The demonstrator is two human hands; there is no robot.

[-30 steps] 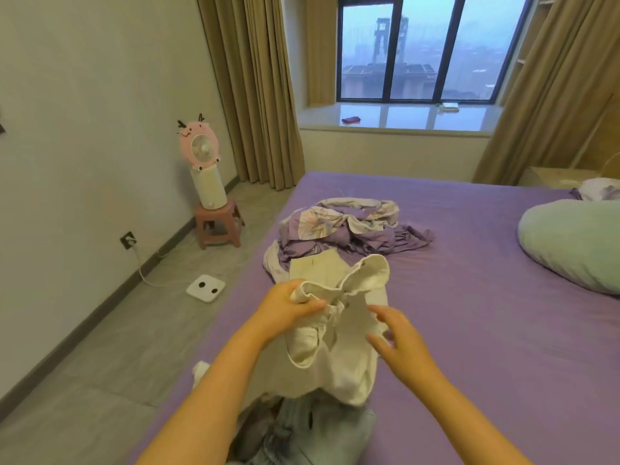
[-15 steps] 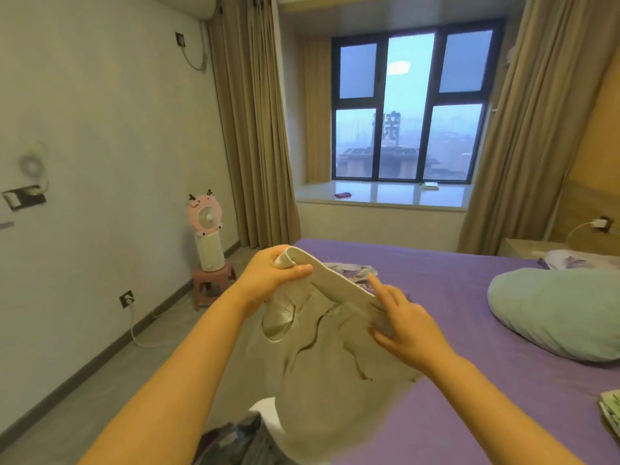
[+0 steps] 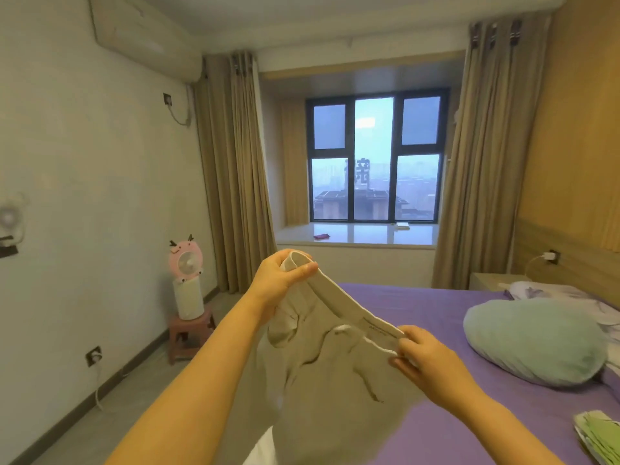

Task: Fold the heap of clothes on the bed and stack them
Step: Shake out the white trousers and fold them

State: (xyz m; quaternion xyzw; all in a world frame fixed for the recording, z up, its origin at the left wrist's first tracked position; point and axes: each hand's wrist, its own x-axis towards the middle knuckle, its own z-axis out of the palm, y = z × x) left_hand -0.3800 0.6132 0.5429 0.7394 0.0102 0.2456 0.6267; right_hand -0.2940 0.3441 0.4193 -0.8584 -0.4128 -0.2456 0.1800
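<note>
Centrally, one pair of beige trousers is held in the air above the near left corner of the bed, its waistband stretched between two hands. The left hand pinches one end of the waistband — thumb over the folded edge, fingers curled behind — and holds it higher. The right hand pinches the other end, lower and nearer the camera, thumb on top and fingers underneath. The rest of the garment hangs down from the band towards the bottom edge of the view, covering part of the purple sheet.

One pale green pillow lies towards the right edge of the bed, and one small stack of green-and-white folded cloth sits at the near right corner. Beside the bed, against the left wall, one pink fan stands on a white cylinder atop one small pink stool. Two beige curtains — the left curtain and the right curtain — flank one dark-framed window.
</note>
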